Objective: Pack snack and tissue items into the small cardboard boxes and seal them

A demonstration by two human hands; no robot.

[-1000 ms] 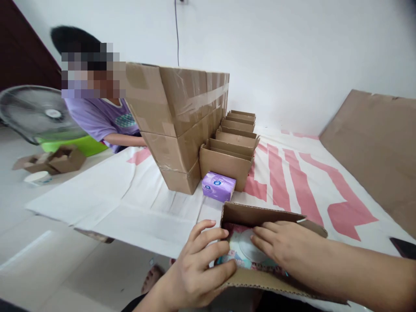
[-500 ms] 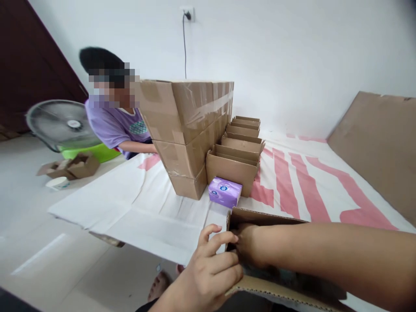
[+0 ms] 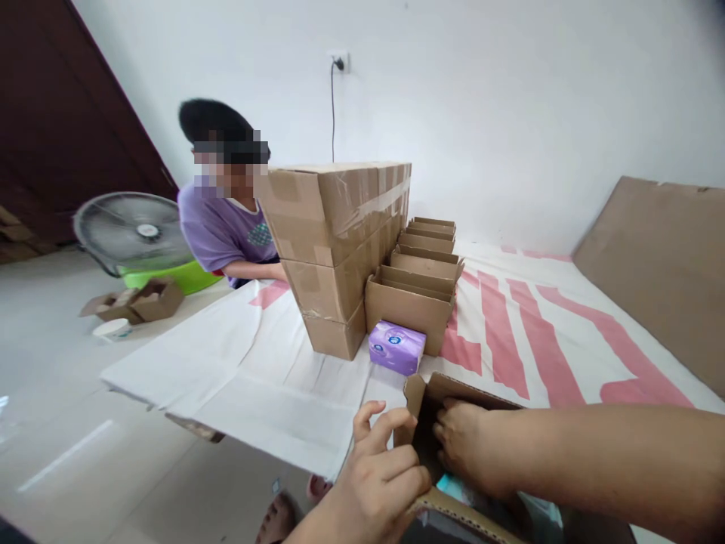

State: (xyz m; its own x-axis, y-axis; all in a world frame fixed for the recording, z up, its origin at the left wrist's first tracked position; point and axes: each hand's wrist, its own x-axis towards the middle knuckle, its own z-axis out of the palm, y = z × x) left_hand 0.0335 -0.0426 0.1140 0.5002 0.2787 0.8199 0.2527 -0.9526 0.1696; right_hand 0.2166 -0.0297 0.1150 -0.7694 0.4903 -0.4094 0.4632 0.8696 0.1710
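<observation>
An open cardboard box (image 3: 487, 517) stands at the table's near edge. On its left side, my left hand (image 3: 385, 480) grips the rim, with its index finger bent and raised over the corner. My right hand (image 3: 467, 446) reaches inside the box with curled fingers near the far left corner; its fingertips are partly hidden, and I cannot make out what they hold. Below that hand, a teal and clear plastic packet (image 3: 453, 489) shows in the box. Just beyond lies a purple tissue pack (image 3: 396, 347).
Taped cardboard boxes (image 3: 322, 283) form a stack, with several open boxes (image 3: 411, 310) along its right side. A person in a purple shirt (image 3: 218, 223) sits behind the stack. A fan (image 3: 147, 230) stands left; a large cardboard sheet (image 3: 651, 272) leans right.
My right hand has shifted right and slightly up inside the box, and the teal packet now shows beneath it. My left hand stays on the rim. The whole view has shifted slightly.
</observation>
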